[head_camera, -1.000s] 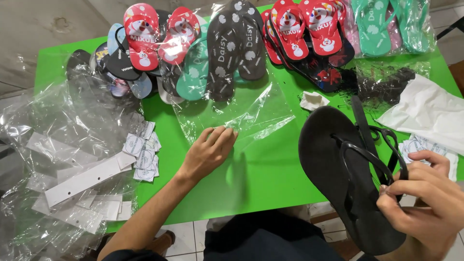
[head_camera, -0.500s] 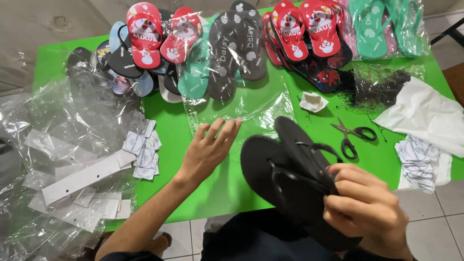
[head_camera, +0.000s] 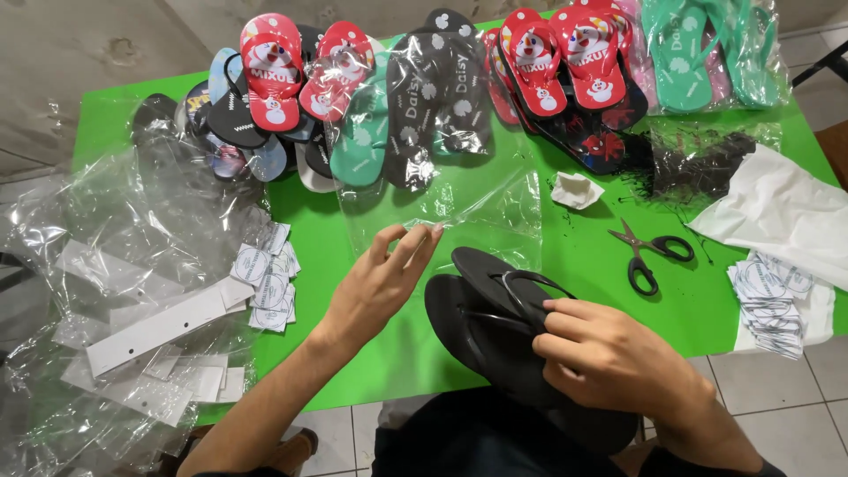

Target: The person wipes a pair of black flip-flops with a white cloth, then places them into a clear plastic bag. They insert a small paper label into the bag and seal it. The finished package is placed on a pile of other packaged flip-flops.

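My right hand grips a pair of black flip-flops, stacked together, by their straps, low over the near edge of the green table. The toe ends point toward a clear plastic bag lying flat on the table. My left hand is raised over the bag's near edge, with its fingertips pinching the thin plastic there. Hand and flip-flops are close but apart.
Bagged flip-flops in red, black, teal and pink line the table's far side. Black scissors lie at right, near a crumpled paper, white sheets and round labels. Clear bags, more round labels and white card strips sit at left.
My right hand has brought the black flip-flops leftward, from the table's right edge to beside my left hand. My left hand has lifted off the table and taken the bag's edge.
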